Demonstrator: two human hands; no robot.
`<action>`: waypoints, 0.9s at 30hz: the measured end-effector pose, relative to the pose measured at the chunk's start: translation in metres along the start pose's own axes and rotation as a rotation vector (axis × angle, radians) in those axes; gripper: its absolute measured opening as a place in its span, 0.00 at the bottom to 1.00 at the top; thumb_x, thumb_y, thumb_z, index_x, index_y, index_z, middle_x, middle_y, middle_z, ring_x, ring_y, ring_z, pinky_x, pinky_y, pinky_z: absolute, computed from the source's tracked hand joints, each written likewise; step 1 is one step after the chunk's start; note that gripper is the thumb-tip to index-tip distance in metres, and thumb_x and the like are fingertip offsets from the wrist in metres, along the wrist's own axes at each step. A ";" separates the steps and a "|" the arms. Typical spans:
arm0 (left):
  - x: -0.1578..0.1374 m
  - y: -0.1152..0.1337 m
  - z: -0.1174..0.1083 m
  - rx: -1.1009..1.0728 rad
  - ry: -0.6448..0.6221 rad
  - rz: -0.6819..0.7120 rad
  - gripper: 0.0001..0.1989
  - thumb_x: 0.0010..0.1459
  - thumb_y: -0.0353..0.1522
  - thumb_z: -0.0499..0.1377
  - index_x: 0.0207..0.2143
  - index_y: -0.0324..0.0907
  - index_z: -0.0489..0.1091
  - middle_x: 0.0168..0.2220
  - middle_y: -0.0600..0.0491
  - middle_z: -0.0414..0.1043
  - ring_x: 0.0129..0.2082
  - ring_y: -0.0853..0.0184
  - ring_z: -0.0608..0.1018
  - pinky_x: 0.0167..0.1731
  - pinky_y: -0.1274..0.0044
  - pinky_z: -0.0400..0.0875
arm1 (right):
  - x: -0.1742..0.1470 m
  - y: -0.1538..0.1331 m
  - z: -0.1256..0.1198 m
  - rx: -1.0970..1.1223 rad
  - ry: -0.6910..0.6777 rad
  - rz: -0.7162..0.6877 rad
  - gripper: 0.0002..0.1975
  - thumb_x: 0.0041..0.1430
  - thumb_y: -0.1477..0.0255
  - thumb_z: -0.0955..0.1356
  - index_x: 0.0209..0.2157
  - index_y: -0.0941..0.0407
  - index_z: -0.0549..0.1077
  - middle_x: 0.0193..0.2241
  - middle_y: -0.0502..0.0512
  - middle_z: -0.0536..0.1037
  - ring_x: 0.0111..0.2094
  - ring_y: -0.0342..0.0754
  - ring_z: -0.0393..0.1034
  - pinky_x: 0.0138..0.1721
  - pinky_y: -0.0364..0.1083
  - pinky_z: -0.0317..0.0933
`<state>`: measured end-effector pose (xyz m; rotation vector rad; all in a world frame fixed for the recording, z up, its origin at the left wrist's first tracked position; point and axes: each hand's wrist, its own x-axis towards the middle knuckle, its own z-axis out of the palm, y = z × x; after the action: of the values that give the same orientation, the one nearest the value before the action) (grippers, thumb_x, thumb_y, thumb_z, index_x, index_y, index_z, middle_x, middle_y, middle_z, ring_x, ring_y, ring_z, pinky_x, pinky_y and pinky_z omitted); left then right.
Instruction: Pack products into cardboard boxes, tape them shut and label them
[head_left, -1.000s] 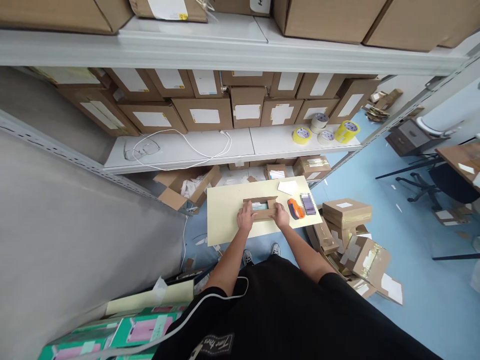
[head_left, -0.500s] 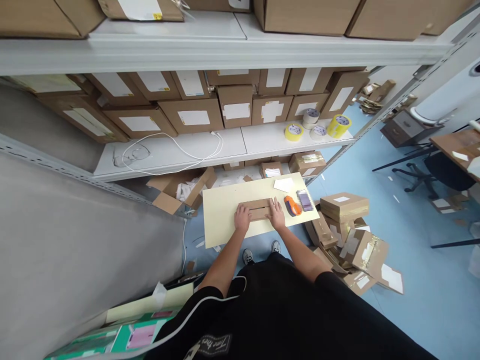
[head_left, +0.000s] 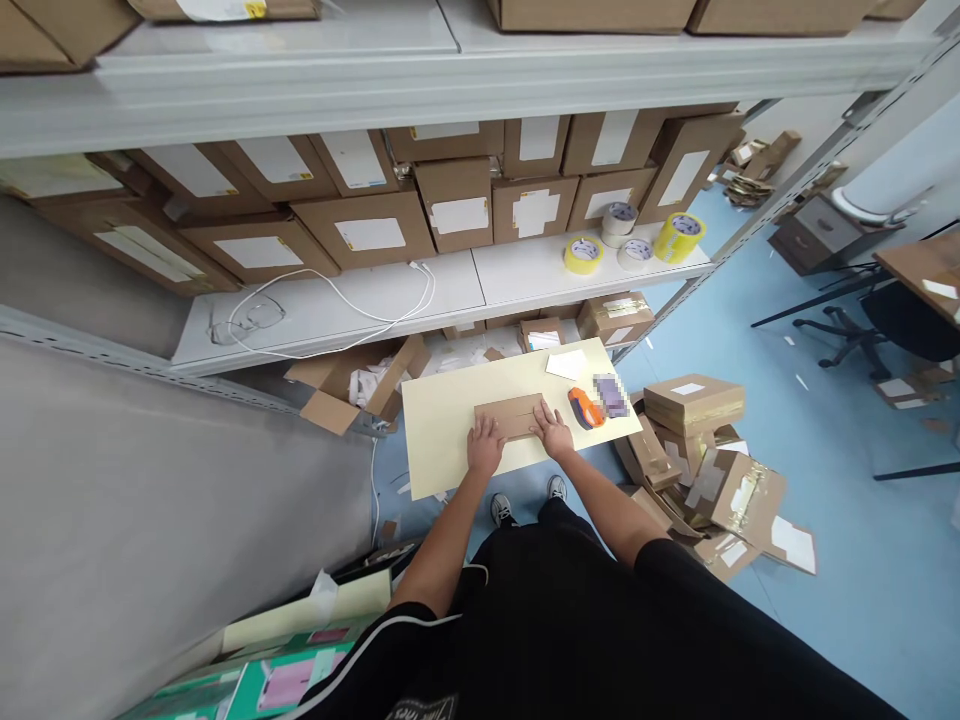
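A small flat cardboard box (head_left: pixel 511 411) lies on a pale yellow board (head_left: pixel 442 465), its top flaps meeting along a thin seam. My left hand (head_left: pixel 485 444) rests on the box's left end with fingers spread. On the right end lies my right hand (head_left: pixel 553 430), its fingers stretched out flat over the flap. Just right of that hand sits an orange and dark blue tool (head_left: pixel 585 408), its kind hard to make out. Beside it is a blurred purple item (head_left: pixel 611 396). A white sheet of paper (head_left: pixel 567 364) lies behind them on the board.
Labelled cartons (head_left: pixel 371 234) line the shelf ahead, with rolls of tape (head_left: pixel 583 254) and a white cable (head_left: pixel 352 307). An open carton (head_left: pixel 330 405) stands left of the board. Several boxes (head_left: pixel 739 495) are piled on the floor at right.
The gap between the box flaps has narrowed to a thin seam. My fingers have flattened onto the top. The camera view has shifted slightly.
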<state>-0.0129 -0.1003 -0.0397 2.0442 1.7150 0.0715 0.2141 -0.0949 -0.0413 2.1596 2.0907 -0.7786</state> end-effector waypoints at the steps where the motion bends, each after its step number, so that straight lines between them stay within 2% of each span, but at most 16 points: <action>1: -0.001 0.001 0.002 0.012 -0.009 -0.003 0.32 0.70 0.41 0.52 0.73 0.41 0.59 0.76 0.41 0.48 0.76 0.48 0.48 0.70 0.52 0.51 | -0.001 0.001 0.002 -0.002 0.005 -0.007 0.32 0.73 0.56 0.60 0.75 0.41 0.52 0.77 0.47 0.42 0.75 0.64 0.44 0.63 0.62 0.62; 8: 0.009 0.013 -0.004 0.110 -0.160 -0.064 0.37 0.66 0.40 0.56 0.75 0.42 0.53 0.77 0.38 0.44 0.76 0.44 0.46 0.71 0.49 0.46 | -0.001 0.001 0.002 -0.003 0.016 -0.036 0.32 0.74 0.56 0.59 0.75 0.45 0.51 0.77 0.50 0.42 0.75 0.64 0.44 0.64 0.62 0.61; 13: 0.013 0.041 -0.013 0.297 -0.322 -0.155 0.45 0.63 0.41 0.58 0.76 0.36 0.44 0.77 0.37 0.35 0.77 0.44 0.44 0.70 0.55 0.53 | 0.000 -0.002 -0.009 0.031 -0.046 -0.062 0.31 0.75 0.58 0.60 0.75 0.45 0.52 0.77 0.50 0.41 0.76 0.63 0.42 0.65 0.61 0.60; 16: 0.019 0.047 -0.023 0.329 -0.412 -0.207 0.48 0.62 0.43 0.59 0.77 0.36 0.42 0.77 0.39 0.32 0.77 0.47 0.42 0.70 0.57 0.54 | 0.002 0.005 -0.016 0.100 -0.095 -0.131 0.32 0.73 0.59 0.62 0.74 0.48 0.55 0.77 0.52 0.42 0.76 0.65 0.41 0.65 0.60 0.59; 19: 0.028 0.042 -0.034 0.280 -0.488 -0.207 0.51 0.58 0.45 0.61 0.77 0.39 0.42 0.77 0.41 0.31 0.77 0.48 0.41 0.69 0.57 0.56 | 0.004 0.028 -0.020 0.200 -0.043 -0.174 0.36 0.69 0.61 0.65 0.74 0.53 0.55 0.77 0.58 0.46 0.75 0.66 0.42 0.66 0.61 0.57; 22: 0.036 0.033 -0.040 0.225 -0.563 -0.190 0.58 0.53 0.49 0.63 0.77 0.35 0.41 0.77 0.37 0.32 0.77 0.46 0.39 0.70 0.58 0.54 | 0.008 0.064 -0.023 0.295 0.137 -0.131 0.37 0.69 0.64 0.65 0.74 0.57 0.54 0.76 0.65 0.50 0.75 0.64 0.45 0.69 0.61 0.52; 24: 0.041 0.029 -0.040 0.230 -0.587 -0.181 0.62 0.49 0.52 0.65 0.76 0.32 0.42 0.76 0.34 0.33 0.76 0.43 0.38 0.71 0.58 0.52 | 0.012 0.092 -0.028 0.337 0.251 -0.097 0.35 0.68 0.65 0.65 0.73 0.59 0.57 0.74 0.67 0.55 0.73 0.63 0.49 0.70 0.61 0.50; 27: 0.046 0.029 -0.035 0.266 -0.594 -0.171 0.66 0.44 0.56 0.66 0.76 0.31 0.46 0.76 0.31 0.35 0.76 0.38 0.41 0.70 0.57 0.52 | 0.020 0.133 -0.037 0.378 0.360 -0.036 0.33 0.65 0.68 0.65 0.69 0.62 0.63 0.70 0.70 0.62 0.70 0.64 0.56 0.68 0.60 0.52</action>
<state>0.0117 -0.0494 -0.0088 1.8203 1.5533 -0.7770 0.3510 -0.0750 -0.0576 2.6369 2.3055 -0.9104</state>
